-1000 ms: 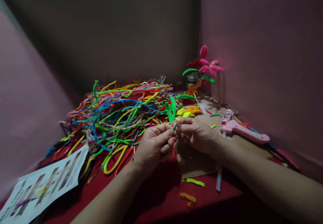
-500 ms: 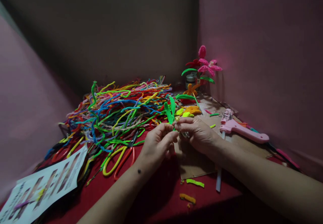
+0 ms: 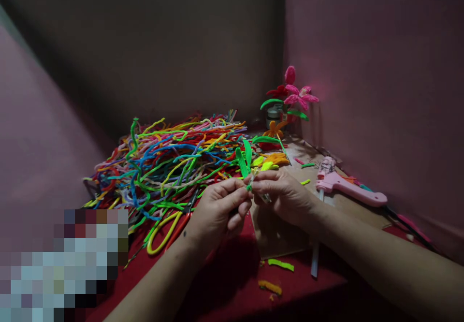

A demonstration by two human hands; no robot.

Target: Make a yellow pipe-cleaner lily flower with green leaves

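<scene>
Over red worktop (image 3: 250,285), pinching green leaves (image 3: 241,162) low in left hand (image 3: 219,206), pale piece (image 3: 254,172) in right hand (image 3: 286,189); lengthwise upward, away, just beyond both.

Left hand (image 3: 222,205) turned slightly; dark wrist spot (image 3: 184,233) shifted leftward since earlier.

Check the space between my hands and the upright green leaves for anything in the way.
Nothing visible is in the way: the fingertips of the left hand and right hand pinch together at the base of the green leaves. The colorful pile lies beyond; the glue gun sits off right.
</scene>
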